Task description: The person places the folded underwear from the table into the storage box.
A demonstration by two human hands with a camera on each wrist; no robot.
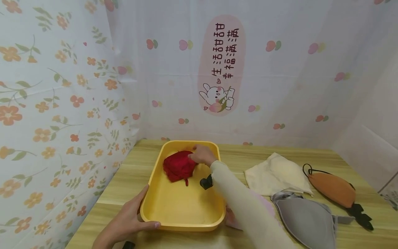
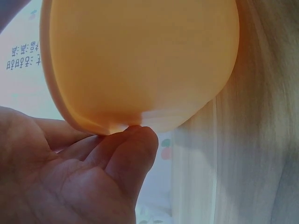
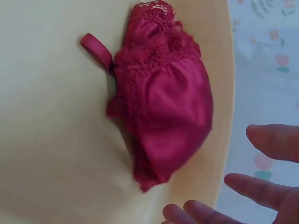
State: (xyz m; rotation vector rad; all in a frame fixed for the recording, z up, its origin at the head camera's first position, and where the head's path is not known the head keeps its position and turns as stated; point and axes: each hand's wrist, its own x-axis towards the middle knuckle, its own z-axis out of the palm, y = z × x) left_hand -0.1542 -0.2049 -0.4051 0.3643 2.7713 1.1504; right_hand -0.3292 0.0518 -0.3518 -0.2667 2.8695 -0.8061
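Inside a yellow plastic bin point(image 1: 183, 207), toward its far end, lies a folded red satin bra point(image 1: 179, 165) with lace trim. A short loop of its strap sticks out on the bin floor. My right hand point(image 1: 202, 155) is at the bra's right edge in the head view. Seen from the right wrist, the fingers point(image 3: 254, 190) are spread and apart from the red bra point(image 3: 173, 107), holding nothing. My left hand point(image 1: 127, 218) grips the near left corner of the bin, its thumb along the front side. The left wrist view has those fingers point(image 2: 133, 151) against the bin's wall point(image 2: 140, 60).
Right of the bin on the wooden table point(image 1: 124, 180) lie a cream cloth garment point(image 1: 275, 174), a grey bra point(image 1: 306, 216) and an orange cup-shaped piece point(image 1: 332, 188) with black cord. My right forearm partly covers a pink cloth point(image 1: 231, 219). Patterned curtains point(image 1: 280, 86) stand behind and left.
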